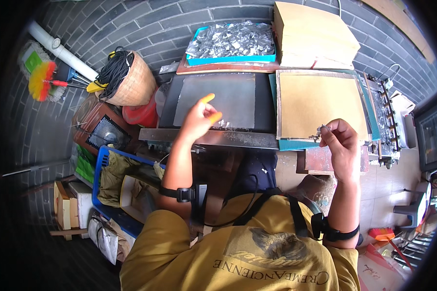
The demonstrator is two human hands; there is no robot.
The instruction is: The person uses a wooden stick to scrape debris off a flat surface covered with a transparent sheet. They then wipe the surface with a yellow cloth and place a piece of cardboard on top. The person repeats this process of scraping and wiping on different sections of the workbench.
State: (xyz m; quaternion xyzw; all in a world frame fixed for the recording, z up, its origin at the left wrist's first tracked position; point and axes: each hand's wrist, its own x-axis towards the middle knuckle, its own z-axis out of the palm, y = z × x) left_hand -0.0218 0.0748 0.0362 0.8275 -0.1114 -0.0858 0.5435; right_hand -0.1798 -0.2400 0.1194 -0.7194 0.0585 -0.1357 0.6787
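Note:
Yellow finger covers sit on the thumb and index finger of my left hand [203,115]. It hovers over the lower left of a thin grey sheet [233,91], fingers apart with nothing in them. That sheet lies on a dark flat plate [266,105]. Small silvery flakes [224,124] lie near its front edge, by my left thumb. My right hand [340,140] pinches a crumpled grey scrap [317,133] between thumb and fingers. Beneath that scrap is the front edge of a tan paper stack [318,102], resting on a teal corrugated board [295,145].
Behind the plate stands a turquoise tray [233,59] heaped with silvery scraps. A tall paper block [317,32] is beside it. A metal ledge [211,138] runs along the front. Left are a woven basket [136,82] with black cable and a blue crate [98,182].

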